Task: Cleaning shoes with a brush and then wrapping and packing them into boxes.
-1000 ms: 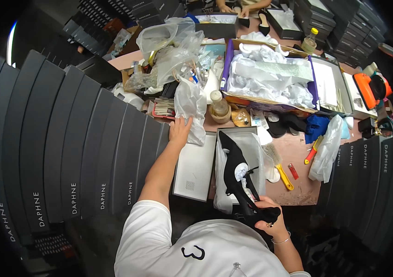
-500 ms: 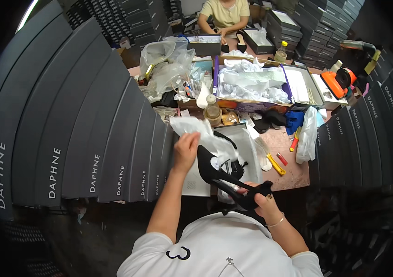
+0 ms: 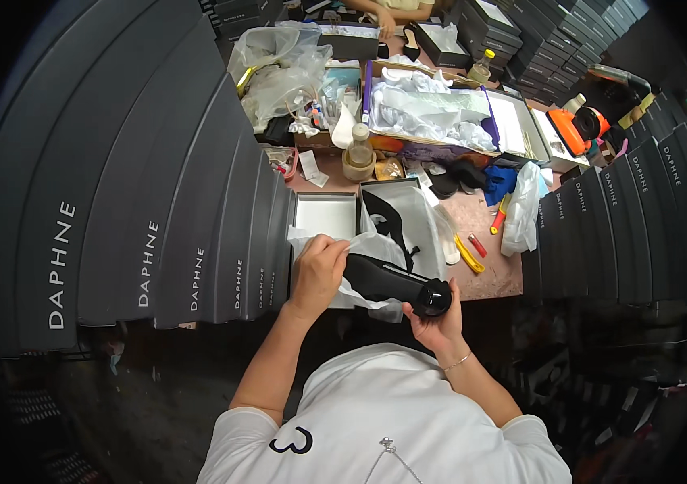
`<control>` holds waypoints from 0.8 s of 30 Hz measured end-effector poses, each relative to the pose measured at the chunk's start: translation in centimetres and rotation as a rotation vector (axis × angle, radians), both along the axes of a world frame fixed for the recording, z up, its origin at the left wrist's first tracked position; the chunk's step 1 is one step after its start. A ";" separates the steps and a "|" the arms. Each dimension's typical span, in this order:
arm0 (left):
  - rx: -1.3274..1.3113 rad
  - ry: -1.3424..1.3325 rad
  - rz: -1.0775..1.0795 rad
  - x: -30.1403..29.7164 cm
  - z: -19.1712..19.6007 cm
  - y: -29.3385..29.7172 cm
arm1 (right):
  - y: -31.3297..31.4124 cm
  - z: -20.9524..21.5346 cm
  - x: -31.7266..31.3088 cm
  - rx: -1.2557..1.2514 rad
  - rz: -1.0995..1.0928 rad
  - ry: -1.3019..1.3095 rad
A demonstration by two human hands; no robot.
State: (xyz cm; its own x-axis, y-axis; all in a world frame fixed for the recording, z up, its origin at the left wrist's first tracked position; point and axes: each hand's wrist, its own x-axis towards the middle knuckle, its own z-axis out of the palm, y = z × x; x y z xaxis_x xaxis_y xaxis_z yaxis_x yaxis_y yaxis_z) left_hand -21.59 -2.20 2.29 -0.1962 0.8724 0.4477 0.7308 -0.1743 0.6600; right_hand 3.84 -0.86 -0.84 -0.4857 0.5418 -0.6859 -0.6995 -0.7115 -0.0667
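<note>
A black high-heeled shoe (image 3: 380, 280) lies slantwise in front of me, over the near part of an open shoe box (image 3: 437, 234). My right hand (image 3: 440, 327) grips it at its glossy rear end. White tissue paper (image 3: 372, 244) is pinched in the fingers of my left hand (image 3: 319, 273), and the sheet runs behind and under the shoe's other end. Another black shoe (image 3: 386, 216) rests in the box on white paper. Left of it sits a white-lined box part (image 3: 325, 214), partly covered by my left hand and the tissue.
Stacked dark shoe boxes (image 3: 118, 185) rise at my left and more boxes (image 3: 601, 218) at my right. Beyond stand a carton of crumpled paper (image 3: 432, 109), a glass bottle (image 3: 359, 153) and an orange tool (image 3: 577, 129). A yellow cutter (image 3: 468, 254) lies at right. Across the table a person's hand (image 3: 386, 24) shows.
The shoe has turned over in my right hand, its rear end now facing me, and its front has come down onto the tissue. My left hand has drawn the paper lower. The view has shifted.
</note>
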 end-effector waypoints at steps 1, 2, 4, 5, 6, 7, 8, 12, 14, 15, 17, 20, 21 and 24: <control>-0.017 -0.042 -0.014 0.6 0.1 0.2 | -0.2 0.1 0.0 -0.028 -0.005 0.024; -0.035 -0.076 -0.033 1.0 0.4 0.6 | -0.2 0.3 -0.1 -0.034 -0.011 0.047; -0.039 -0.107 -0.059 1.4 0.8 1.0 | -0.1 0.7 0.0 -0.044 -0.023 0.093; -0.040 -0.110 -0.065 1.5 0.9 1.1 | 0.0 0.8 0.1 -0.039 -0.031 0.086; -0.040 -0.114 -0.071 1.7 1.0 1.2 | 0.0 0.9 0.1 -0.035 -0.039 0.079; -0.040 -0.118 -0.076 1.8 1.2 1.3 | 0.1 1.0 0.2 -0.030 -0.047 0.071; -0.006 -0.147 -0.101 2.3 1.4 1.4 | 0.3 1.3 0.2 -0.017 -0.063 0.052; 0.076 -0.160 -0.249 5.3 4.1 -0.3 | -0.1 2.4 -1.8 0.230 -0.158 -0.092; 0.257 -0.122 -0.419 7.8 4.5 -0.7 | -1.4 0.8 -2.4 0.448 -0.071 -0.204; 0.337 -0.101 -0.537 9.2 4.8 -0.7 | -2.1 -0.4 -2.3 0.566 0.040 -0.273; 0.312 -0.101 -0.498 10.0 4.8 -1.1 | -2.2 -1.7 -2.4 0.659 0.148 -0.296; 0.239 -0.196 -0.406 8.2 3.1 -1.5 | 1.1 0.9 -2.9 0.472 0.014 0.069; 0.248 -0.211 -0.458 8.7 2.9 -2.1 | 0.9 1.7 -3.2 0.492 -0.017 -0.018; 0.248 -0.027 -0.457 10.4 3.7 -3.4 | 1.0 0.5 -4.8 0.736 0.133 -0.414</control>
